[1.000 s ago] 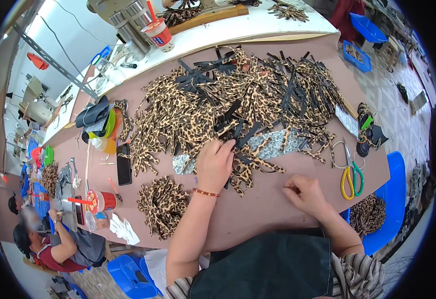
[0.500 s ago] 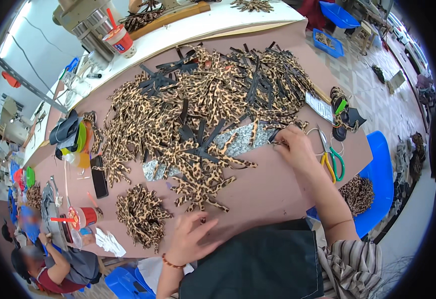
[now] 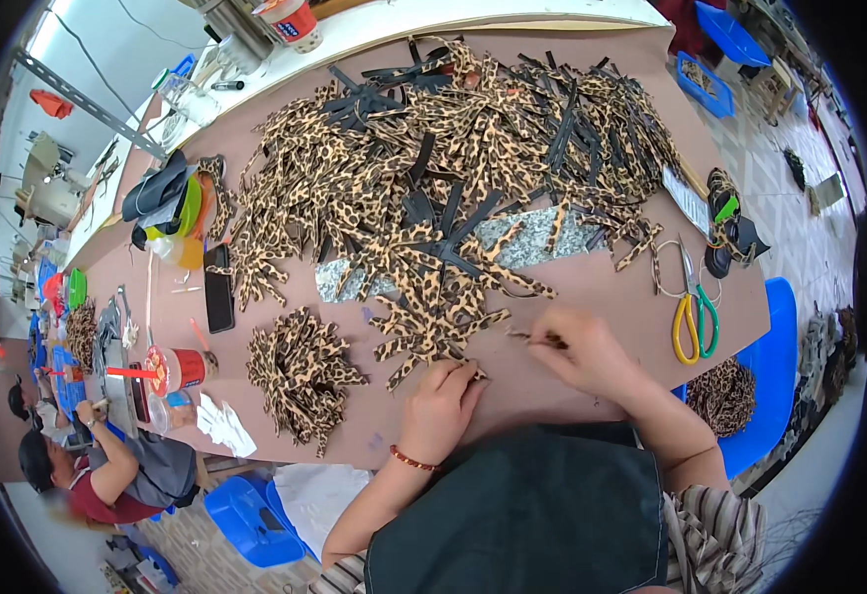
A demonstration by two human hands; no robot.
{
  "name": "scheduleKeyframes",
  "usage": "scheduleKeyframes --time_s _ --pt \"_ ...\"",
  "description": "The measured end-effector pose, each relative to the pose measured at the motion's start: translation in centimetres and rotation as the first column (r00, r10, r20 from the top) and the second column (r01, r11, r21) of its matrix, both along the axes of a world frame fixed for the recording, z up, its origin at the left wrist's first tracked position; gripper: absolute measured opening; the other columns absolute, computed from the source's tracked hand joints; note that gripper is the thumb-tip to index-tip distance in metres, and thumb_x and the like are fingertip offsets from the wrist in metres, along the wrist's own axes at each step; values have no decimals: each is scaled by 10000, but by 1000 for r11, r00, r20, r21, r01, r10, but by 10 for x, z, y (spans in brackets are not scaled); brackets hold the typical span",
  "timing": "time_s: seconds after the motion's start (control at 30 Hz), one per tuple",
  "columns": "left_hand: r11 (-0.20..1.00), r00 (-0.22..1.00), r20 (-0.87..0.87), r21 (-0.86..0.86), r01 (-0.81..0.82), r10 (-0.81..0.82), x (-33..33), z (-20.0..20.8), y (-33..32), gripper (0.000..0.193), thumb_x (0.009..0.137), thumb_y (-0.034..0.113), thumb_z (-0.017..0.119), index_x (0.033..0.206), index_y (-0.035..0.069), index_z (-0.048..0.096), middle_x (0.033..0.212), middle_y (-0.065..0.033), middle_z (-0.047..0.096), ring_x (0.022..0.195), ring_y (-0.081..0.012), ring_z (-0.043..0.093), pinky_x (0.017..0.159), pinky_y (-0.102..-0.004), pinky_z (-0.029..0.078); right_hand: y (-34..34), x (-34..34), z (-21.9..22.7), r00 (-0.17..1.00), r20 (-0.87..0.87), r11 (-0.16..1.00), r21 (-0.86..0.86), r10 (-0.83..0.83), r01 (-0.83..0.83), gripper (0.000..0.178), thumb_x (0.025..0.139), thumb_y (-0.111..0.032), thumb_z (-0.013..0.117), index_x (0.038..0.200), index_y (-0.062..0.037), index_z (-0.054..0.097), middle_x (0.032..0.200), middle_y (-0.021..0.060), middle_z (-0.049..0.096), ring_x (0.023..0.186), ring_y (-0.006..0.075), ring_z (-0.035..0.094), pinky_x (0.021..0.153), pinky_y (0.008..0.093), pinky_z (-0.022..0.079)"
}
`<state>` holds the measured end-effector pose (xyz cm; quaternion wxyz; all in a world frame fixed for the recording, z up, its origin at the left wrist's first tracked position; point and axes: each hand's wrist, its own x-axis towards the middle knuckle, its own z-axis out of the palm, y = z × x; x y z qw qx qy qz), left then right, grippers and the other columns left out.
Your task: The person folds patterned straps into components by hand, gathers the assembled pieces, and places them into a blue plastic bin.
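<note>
Covering your worktop (image 3: 512,386) at far side, one leopard-print heap (image 3: 394,168) lies; nearer, a strap piece (image 3: 438,322) spreads. Your left hand (image 3: 440,411), fingers bunched, is at its near end, pinch unclear; your right hand (image 3: 582,348) pinches a thin piece (image 3: 518,334).

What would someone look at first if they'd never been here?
Probably the huge heap of leopard-print strips, with black ones mixed in, covering the middle of the brown table. The left hand and right hand are on its near side. Next might come the scissors with yellow and green handles near the table's right edge, and the red cup with a red straw toward the left.
</note>
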<state>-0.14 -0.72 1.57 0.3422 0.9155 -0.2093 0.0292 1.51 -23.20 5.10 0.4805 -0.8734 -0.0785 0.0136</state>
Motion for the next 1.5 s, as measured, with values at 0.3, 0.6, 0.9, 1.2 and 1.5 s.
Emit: scheduleKeyframes --time_s 0.3,0.6,0.9,1.2,1.5 --pt "998 991 134 -58 28 -20 3 -11 4 157 765 54 707 915 34 667 860 -86 637 752 -230 638 660 -306 526 24 16 -13 924 -329 981 84 195 -177 142 808 -136 635 883 -16 648 742 133 650 689 281 638 645 363 496" --pt "998 984 177 -58 30 -19 2 -16 5 145 764 29 700 906 35 667 835 -76 636 729 -215 638 635 -293 521 29 25 -24 928 -229 954 14 295 -300 122 798 -104 586 842 -21 663 700 91 656 622 189 634 594 328 489" --pt "992 998 43 -111 58 -53 8 1 15 221 742 26 715 956 29 661 838 -82 630 750 -207 635 651 -292 519 32 39 -25 816 -352 862 -49 458 -504 146 779 -121 575 838 -23 665 712 127 643 646 268 634 634 377 495" --pt "987 986 -117 -129 99 -115 12 -3 18 364 708 19 723 1061 26 634 888 -74 607 684 -150 613 624 -259 522 54 21 -17 912 -187 862 -302 365 -407 126 744 -141 578 761 -34 643 743 145 642 729 333 630 662 445 495" --pt "987 992 -78 -139 85 -96 12 -3 14 356 699 29 728 1046 22 645 875 -71 600 662 -148 604 605 -258 517 58 17 -9 958 -125 860 -423 256 -286 121 727 -140 576 726 -25 615 734 156 634 683 345 628 640 461 504"
